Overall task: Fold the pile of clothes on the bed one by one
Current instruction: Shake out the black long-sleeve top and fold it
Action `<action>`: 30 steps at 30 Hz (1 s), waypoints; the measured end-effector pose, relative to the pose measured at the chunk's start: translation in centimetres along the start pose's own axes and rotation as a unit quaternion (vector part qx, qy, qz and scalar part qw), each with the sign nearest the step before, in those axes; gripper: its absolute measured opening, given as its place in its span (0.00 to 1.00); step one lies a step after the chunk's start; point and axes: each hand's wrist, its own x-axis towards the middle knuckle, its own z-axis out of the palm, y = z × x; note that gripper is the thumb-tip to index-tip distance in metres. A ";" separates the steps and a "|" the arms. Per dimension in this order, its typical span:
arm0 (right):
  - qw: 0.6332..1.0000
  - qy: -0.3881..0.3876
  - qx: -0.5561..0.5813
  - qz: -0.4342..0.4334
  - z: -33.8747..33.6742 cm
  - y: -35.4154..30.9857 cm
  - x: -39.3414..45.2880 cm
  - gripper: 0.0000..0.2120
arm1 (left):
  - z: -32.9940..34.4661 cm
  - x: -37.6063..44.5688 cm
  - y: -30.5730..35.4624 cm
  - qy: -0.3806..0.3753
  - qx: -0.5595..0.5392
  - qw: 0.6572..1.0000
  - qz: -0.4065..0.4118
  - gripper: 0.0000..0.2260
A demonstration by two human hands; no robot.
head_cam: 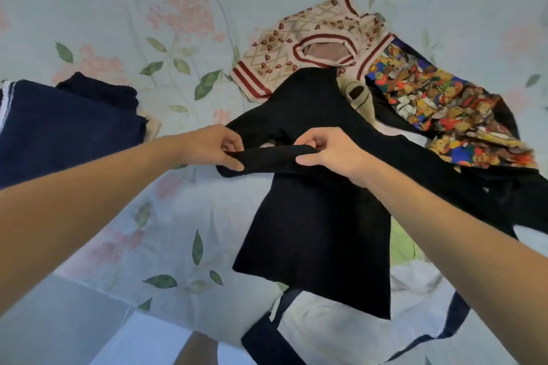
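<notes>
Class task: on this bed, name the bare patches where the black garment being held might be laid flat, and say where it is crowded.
Bare floral sheet lies beyond the folded navy stack, left of the cream-and-red knit top. A second patch lies below the left hand, left of the black garment. The right side is crowded: the knit top, the colourful print garment and dark clothes overlap.

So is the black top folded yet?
Not yet. The black top hangs loose, and both hands pinch one sleeve.

Black garment (314, 231) held up at frame centre, top edge rolled, body hanging toward the lower middle. Cream-and-red patterned knit (299, 47) crumpled at upper centre. Bright cartoon-print piece (444, 104) at right. Folded navy stack (68, 127) at left.
</notes>
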 end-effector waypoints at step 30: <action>0.879 0.372 0.205 0.217 -25.6 47.0 -30.7 0.05 | 28.9 21.9 39.6 -0.086 0.163 0.973 0.141 0.05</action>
